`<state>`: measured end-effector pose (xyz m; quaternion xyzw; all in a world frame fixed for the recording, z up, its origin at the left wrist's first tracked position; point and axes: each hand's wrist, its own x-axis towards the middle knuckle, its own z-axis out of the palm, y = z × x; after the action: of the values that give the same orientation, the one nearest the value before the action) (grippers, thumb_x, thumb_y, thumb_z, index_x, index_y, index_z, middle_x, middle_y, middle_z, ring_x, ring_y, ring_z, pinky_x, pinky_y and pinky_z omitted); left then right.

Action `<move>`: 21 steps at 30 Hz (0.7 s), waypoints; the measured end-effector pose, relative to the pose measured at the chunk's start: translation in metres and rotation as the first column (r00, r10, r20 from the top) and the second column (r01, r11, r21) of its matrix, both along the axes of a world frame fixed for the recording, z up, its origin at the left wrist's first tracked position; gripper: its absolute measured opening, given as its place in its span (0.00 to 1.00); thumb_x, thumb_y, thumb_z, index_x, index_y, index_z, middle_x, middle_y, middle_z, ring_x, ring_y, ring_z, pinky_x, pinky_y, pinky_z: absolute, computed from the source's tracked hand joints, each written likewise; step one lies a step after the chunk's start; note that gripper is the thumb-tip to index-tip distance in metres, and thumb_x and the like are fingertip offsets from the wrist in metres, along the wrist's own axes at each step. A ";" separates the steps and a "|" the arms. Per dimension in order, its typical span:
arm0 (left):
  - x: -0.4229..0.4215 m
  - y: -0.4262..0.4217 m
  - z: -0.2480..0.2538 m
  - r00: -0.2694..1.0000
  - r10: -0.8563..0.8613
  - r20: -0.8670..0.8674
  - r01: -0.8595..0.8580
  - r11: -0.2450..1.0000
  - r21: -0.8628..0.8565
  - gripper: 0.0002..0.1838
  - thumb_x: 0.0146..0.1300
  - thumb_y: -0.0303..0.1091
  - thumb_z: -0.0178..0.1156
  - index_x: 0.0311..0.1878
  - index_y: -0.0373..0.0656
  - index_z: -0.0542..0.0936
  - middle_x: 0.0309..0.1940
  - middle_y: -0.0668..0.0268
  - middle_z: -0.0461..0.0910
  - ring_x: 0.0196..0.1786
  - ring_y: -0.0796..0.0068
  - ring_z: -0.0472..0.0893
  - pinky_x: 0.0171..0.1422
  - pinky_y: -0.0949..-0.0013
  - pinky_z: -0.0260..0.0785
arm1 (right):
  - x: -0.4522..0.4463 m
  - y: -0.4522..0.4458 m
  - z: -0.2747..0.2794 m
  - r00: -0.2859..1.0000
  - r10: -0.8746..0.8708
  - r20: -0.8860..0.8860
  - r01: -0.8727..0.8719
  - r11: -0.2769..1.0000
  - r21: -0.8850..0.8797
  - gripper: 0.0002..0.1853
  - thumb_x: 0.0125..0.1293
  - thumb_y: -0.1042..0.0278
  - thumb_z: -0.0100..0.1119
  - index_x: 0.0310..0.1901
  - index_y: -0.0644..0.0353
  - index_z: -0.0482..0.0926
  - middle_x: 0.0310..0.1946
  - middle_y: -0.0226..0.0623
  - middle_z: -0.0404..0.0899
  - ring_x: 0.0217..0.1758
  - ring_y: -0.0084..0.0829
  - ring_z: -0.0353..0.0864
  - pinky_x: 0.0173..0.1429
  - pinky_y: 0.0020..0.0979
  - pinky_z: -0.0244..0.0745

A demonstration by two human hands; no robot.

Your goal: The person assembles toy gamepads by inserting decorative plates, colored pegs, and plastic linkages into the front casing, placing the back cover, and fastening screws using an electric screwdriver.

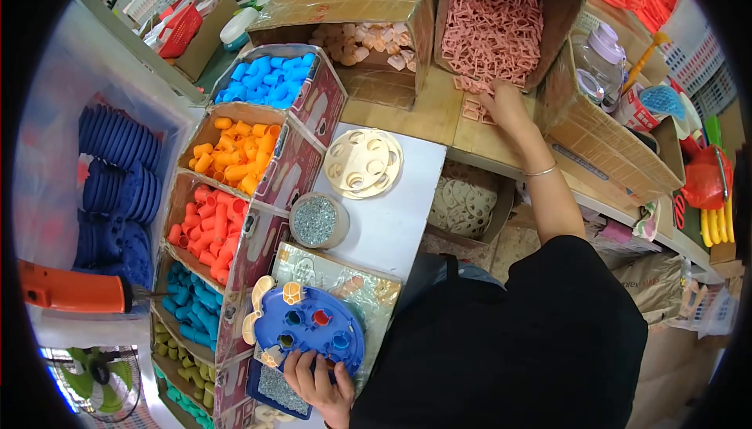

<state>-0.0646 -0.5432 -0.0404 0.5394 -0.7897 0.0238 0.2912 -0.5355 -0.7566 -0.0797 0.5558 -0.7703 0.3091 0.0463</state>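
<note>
Beyond the divided bins (254, 245), an orange power tool (74, 288) is being kept well apart from the blue disc (312, 336). The disc itself is being steadied over a board (376, 292) on the desk (392, 225), its near rim being gripped by the left hand (317, 390), fingertips spread on its upper face. Judging by its moulded look, light, stiff, rather slick plastic is being handled; it is best being held by the rim, clear of the loose-looking cream side pieces (252, 323). Beyond the disc, a tub (342, 229) of metal bits and a cream disc (365, 164) are being kept. Farther off, small, thin, perhaps brittle pink frames (493, 33) are being touched by the right hand (505, 108); whether any is being pinched cannot be told.
</note>
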 end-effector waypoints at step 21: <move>-0.002 0.000 0.002 1.000 0.018 -0.019 -0.017 1.000 0.020 0.11 0.57 0.33 0.56 0.32 0.32 0.74 0.37 0.54 0.74 0.48 0.47 0.70 0.54 0.50 0.60 | 0.024 -0.002 -0.009 0.957 0.080 -0.280 0.017 0.945 0.327 0.13 0.50 0.65 0.61 0.36 0.64 0.79 0.38 0.50 0.77 0.49 0.46 0.72 0.55 0.39 0.67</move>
<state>-0.0669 -0.5429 -0.0389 0.5494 -0.7823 0.0135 0.2933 -0.5112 -0.7584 -0.0884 0.6072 -0.7867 0.0934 0.0609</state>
